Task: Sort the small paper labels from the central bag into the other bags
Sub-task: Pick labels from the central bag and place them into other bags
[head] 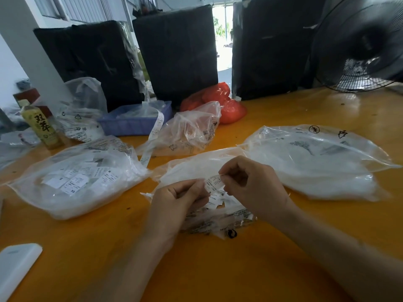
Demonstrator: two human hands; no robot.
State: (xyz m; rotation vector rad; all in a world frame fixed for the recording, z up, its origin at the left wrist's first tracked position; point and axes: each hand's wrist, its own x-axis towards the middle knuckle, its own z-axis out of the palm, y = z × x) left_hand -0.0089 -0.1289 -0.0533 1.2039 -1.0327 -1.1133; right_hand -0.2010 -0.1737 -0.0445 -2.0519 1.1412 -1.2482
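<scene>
Head view: above the central bag [196, 171], the left hand [176, 199] and right hand [250, 182] pinch one paper label [214, 182] between curled fingertips. Two label bags flank it: left bag [76, 177], right bag [322, 162].

1. The table [283, 247] is glossy, smooth orange-yellow wood.
2. On it, the central bag [192, 168] is thin, crinkled clear plastic.
3. Above that bag, the small label [214, 182] is white printed paper.
</scene>
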